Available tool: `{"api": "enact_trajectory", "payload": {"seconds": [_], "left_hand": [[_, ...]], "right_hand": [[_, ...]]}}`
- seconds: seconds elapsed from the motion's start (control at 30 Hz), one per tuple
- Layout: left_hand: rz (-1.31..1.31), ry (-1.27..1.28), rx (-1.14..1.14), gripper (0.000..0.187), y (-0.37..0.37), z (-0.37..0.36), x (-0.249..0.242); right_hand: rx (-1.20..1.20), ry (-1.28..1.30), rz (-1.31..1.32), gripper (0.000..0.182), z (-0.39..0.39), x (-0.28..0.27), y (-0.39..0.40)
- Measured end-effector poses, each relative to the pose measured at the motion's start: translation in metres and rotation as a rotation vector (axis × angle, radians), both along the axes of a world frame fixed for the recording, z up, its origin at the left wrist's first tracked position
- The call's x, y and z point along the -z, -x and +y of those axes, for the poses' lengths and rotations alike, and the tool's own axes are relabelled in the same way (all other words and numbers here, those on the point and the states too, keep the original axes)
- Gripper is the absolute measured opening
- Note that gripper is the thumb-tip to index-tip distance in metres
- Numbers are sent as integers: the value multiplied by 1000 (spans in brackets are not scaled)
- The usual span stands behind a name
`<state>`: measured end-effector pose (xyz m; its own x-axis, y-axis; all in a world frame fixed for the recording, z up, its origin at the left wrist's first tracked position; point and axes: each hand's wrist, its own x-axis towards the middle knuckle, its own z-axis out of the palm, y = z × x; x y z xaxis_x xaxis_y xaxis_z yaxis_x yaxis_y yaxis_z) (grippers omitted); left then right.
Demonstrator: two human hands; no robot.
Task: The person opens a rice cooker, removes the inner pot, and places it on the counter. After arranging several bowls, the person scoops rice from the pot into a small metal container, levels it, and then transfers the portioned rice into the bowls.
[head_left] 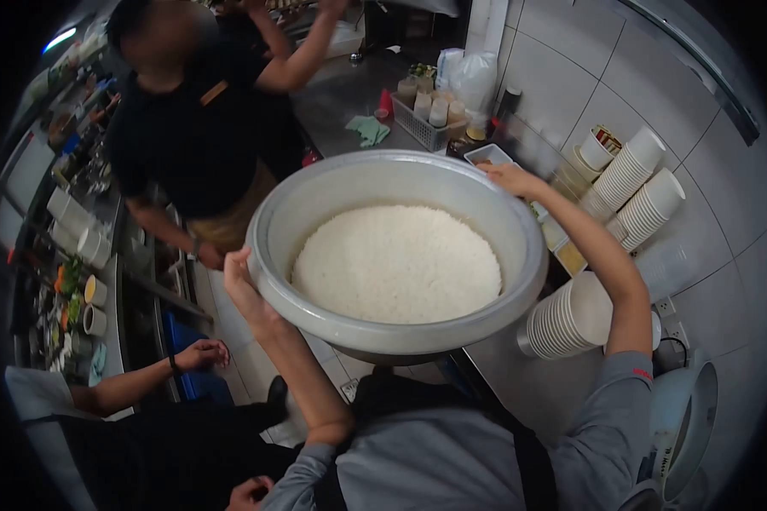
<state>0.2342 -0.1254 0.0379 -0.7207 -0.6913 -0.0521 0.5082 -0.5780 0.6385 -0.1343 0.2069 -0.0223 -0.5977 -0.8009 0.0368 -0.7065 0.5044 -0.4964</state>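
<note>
A large round metal rice pot point(383, 334) is held up in front of my chest, its wide mouth facing me. Packed white rice point(396, 264) lies inside with a fairly level surface. My left hand point(249, 288) grips the pot's near left side, fingers partly hidden by the wall. On the far right rim, my right hand point(515, 180) is closed over the edge. The pot's underside is mostly out of sight.
Stacked white paper bowls point(571, 315) stand on the right counter point(520, 379). A grey basket of bottles point(422, 128) and a green cloth point(368, 129) are further back. One person in black point(192, 111) stands at the left; another person's hand point(203, 354) is nearer.
</note>
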Motion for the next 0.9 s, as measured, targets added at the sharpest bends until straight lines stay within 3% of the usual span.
{"api": "enact_trajectory", "payload": {"seconds": [0.1,0.2,0.27,0.4,0.47,0.63,0.73,0.77,0.83,0.9], "left_hand": [[-89,-70,41,36,18,-62,44],[-106,-129,125,40,49,-88,81],[-23,-59,150,42,74,-111,121],[-95,80,81,42,99,-131,143],[-40,119,153,37,111,-142,152],[-97,139,152,38,168,-180,146],[-151,131,143,39,209,-204,143],[-178,128,130,39,221,-209,142],[-248,96,80,40,231,-211,145],[-341,55,4,41,208,-182,158]], "right_hand": [[275,-123,39,37,-53,-8,-33],[279,-1,37,39,-69,35,7],[373,0,-41,42,-85,30,5],[439,82,-28,41,-109,43,23],[483,65,-45,40,-122,35,31],[648,-16,-74,42,-147,31,66],[494,-143,601,47,-169,30,62],[379,-171,706,55,-180,26,59],[160,-508,488,61,-213,26,66],[-250,-766,40,73,-257,-11,69]]}}
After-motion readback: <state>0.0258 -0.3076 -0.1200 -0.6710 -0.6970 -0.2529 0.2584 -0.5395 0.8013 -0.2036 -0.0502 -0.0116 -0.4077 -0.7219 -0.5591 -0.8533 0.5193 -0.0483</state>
